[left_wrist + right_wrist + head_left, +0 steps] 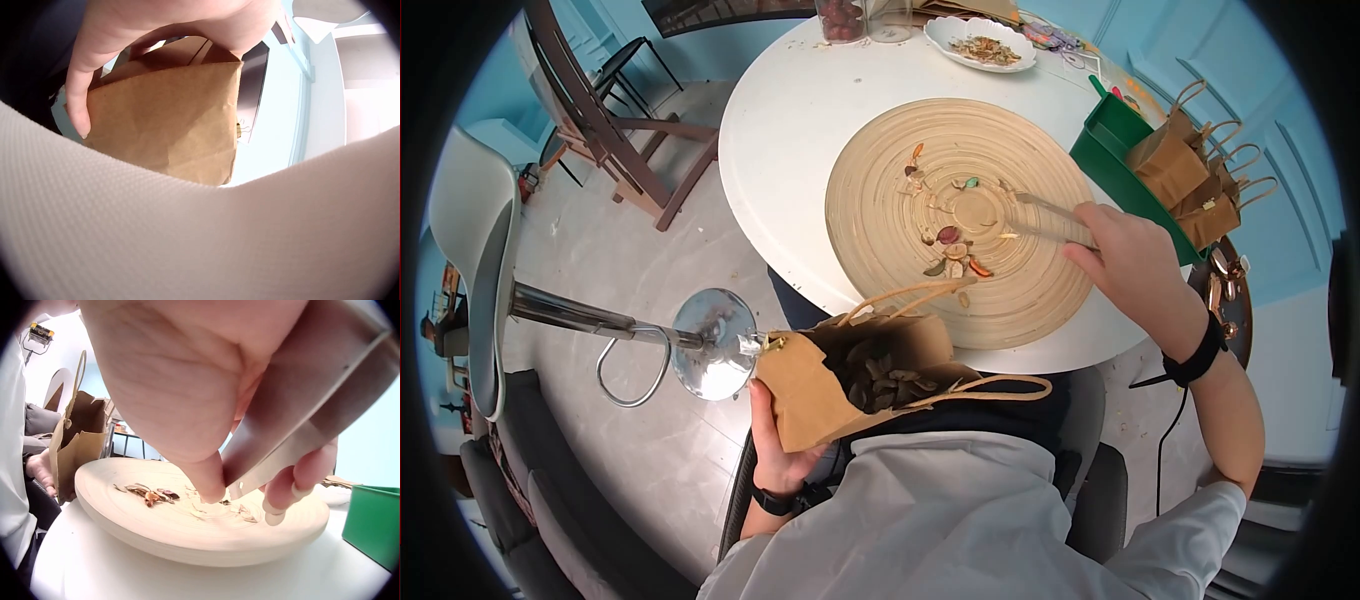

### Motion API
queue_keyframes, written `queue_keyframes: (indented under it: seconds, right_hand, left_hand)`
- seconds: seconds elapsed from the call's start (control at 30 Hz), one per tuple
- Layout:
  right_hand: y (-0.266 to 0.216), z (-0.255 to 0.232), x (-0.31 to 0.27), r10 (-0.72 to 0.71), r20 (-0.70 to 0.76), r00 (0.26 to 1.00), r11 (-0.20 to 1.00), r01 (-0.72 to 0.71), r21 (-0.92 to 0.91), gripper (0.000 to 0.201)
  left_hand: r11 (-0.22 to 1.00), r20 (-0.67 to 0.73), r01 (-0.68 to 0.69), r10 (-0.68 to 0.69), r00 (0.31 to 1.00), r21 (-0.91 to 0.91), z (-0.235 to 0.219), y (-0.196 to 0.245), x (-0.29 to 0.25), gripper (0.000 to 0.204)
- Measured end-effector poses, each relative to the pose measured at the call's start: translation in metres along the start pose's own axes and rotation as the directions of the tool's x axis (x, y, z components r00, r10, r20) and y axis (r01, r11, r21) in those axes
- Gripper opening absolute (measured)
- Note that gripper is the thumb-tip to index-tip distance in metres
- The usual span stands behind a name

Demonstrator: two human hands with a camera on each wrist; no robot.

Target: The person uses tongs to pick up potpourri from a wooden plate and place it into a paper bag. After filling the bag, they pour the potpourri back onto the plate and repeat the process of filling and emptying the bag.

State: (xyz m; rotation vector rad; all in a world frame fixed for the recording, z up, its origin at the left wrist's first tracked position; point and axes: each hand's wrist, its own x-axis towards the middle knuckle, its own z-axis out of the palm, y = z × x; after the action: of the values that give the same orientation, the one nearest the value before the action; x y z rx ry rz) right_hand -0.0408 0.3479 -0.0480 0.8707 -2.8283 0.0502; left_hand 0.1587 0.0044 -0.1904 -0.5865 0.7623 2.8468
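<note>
My right hand (1135,265) pinches flat metal tongs (294,419) between thumb and fingers, in the head view over the right side of a round ridged wooden plate (870,160). The tips of the tongs stand apart above the plate. Scattered there are dried bits: a dark red piece (947,235), an orange one (980,268) and a green one (971,183), among several pale flakes. Low in front of the body, my left hand (785,460) holds a brown paper bag (802,400) with its fingers round the lower end. Dark dried pieces (880,380) lie inside its open mouth.
A green bin (1115,150) with several small paper bags (1170,165) stands at the white table's (770,150) right. Behind the plate are a scalloped white dish (940,45) of dried bits and a glass jar (841,20). A white stool (475,220) is at the left.
</note>
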Motion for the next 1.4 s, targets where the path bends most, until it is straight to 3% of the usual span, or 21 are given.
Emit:
queue_keyframes:
  seconds: [0.13,0.2,0.3,0.53,0.63,0.7,0.73,0.8,0.83,0.9,0.97,1.03,1.1,1.17,1.27,1.33,1.4]
  right_hand:
    - [-0.007,-0.007,-0.006,0.004,0.052,0.999,0.995,-0.010,0.101,0.024]
    - [-0.014,-0.010,-0.010,-0.118,0.117,0.986,0.969,0.089,0.230,0.022]
    - [-0.021,-0.006,-0.014,-0.116,0.172,0.978,0.976,0.080,0.204,0.021]
    - [-0.016,-0.007,-0.012,-0.134,0.129,0.983,0.967,0.101,0.232,0.021]
    - [-0.015,-0.032,-0.008,-0.045,0.226,0.973,0.975,-0.006,0.220,0.020]
    - [-0.018,-0.048,-0.005,-0.088,0.332,0.939,0.870,-0.090,0.484,0.020]
    - [-0.023,-0.051,-0.006,-0.089,0.334,0.938,0.870,-0.090,0.485,0.020]
    - [-0.034,-0.054,-0.011,-0.217,0.341,0.915,0.732,-0.079,0.677,0.021]
    - [-0.036,-0.054,-0.011,-0.214,0.344,0.914,0.731,-0.084,0.678,0.021]
    - [-0.039,-0.054,-0.008,-0.195,0.334,0.922,0.687,-0.115,0.717,0.021]
    - [-0.030,-0.046,-0.003,-0.125,0.361,0.924,0.669,-0.190,0.718,0.021]
    - [-0.020,-0.041,0.004,-0.024,0.589,0.808,0.574,-0.471,0.670,0.024]
    - [-0.013,-0.032,0.007,-0.032,0.613,0.789,0.582,-0.484,0.654,0.028]
    - [-0.013,-0.029,0.011,-0.017,0.695,0.719,0.622,-0.537,0.570,0.030]
    - [-0.019,-0.023,0.016,-0.028,0.719,0.695,0.626,-0.548,0.555,0.032]
    - [-0.023,-0.019,0.020,-0.045,0.723,0.690,0.624,-0.545,0.559,0.033]
    - [-0.026,-0.016,0.023,-0.062,0.725,0.686,0.623,-0.541,0.565,0.034]
  left_hand:
    - [1.000,0.034,-0.005,0.005,0.999,-0.012,-0.001,-0.001,0.002,0.072]
    - [1.000,0.001,-0.004,0.004,1.000,0.005,0.001,-0.001,0.002,0.072]
    - [1.000,-0.043,-0.012,0.013,0.999,0.023,0.007,-0.002,0.001,0.071]
    - [0.999,-0.043,-0.011,0.012,0.999,0.034,0.002,-0.002,0.002,0.071]
    - [0.999,-0.056,-0.013,0.016,0.998,0.051,0.005,-0.002,0.001,0.071]
    - [0.998,-0.037,-0.014,0.016,0.999,0.054,0.001,-0.002,0.002,0.071]
    - [0.998,-0.013,-0.014,0.015,1.000,0.060,0.002,-0.002,0.003,0.070]
    - [0.998,-0.075,-0.031,0.035,0.997,0.050,0.010,-0.005,0.004,0.070]
    - [0.998,-0.136,-0.050,0.055,0.989,0.040,0.014,-0.006,0.004,0.070]
    - [0.999,-0.108,-0.039,0.042,0.993,0.032,0.009,-0.005,0.003,0.070]
    - [0.999,-0.080,-0.038,0.040,0.996,0.021,0.006,-0.003,0.001,0.069]
    - [0.999,-0.078,-0.029,0.031,0.997,0.026,0.006,-0.003,0.000,0.070]
    - [0.999,-0.066,-0.034,0.036,0.997,0.028,0.005,-0.004,0.001,0.070]
    - [0.999,-0.060,-0.036,0.038,0.998,0.032,0.002,-0.004,0.000,0.071]
    - [0.999,-0.012,-0.026,0.026,1.000,0.045,0.004,-0.005,0.000,0.072]
    - [0.998,-0.160,-0.037,0.046,0.986,0.058,0.016,-0.006,-0.002,0.073]
    - [0.998,-0.107,-0.029,0.036,0.994,0.058,0.001,-0.004,-0.002,0.073]
